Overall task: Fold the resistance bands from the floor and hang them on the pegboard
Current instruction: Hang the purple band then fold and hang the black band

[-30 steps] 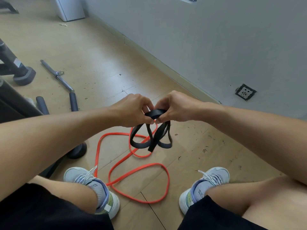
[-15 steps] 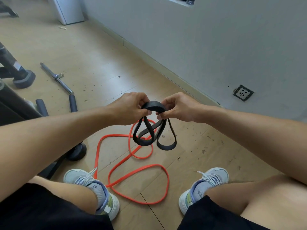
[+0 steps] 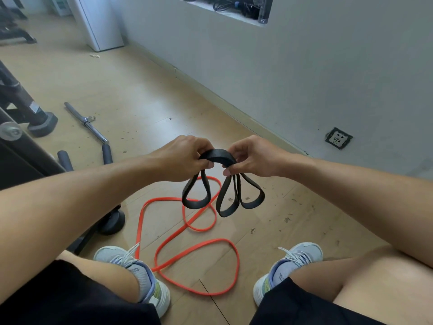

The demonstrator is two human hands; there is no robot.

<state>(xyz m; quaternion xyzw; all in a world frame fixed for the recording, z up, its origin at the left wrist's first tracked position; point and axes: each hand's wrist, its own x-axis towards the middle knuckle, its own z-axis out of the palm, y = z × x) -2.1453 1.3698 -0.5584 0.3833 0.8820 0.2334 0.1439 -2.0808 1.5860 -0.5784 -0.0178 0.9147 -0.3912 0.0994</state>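
A black resistance band [image 3: 218, 155] is gathered into several loops that hang down over the floor. My left hand [image 3: 185, 156] pinches its left end and my right hand [image 3: 251, 158] pinches its right end, the two hands close together at knee height. One loop dangles under the left hand, two under the right. Below them an orange resistance band [image 3: 199, 248] lies in loose twisted loops on the wooden floor between my two shoes. No pegboard is in view.
A grey wall with a socket [image 3: 338, 138] runs along the right; a recessed shelf [image 3: 234, 10] with cables sits high up. A chrome bar with black grips [image 3: 93, 130] and a machine's black frame and feet [image 3: 35, 118] lie at left. A white cabinet [image 3: 100, 24] stands far back.
My hands have drawn slightly apart, and the black band's bunched loops have spread into separate hanging loops. The view has tilted up, showing the recessed shelf.
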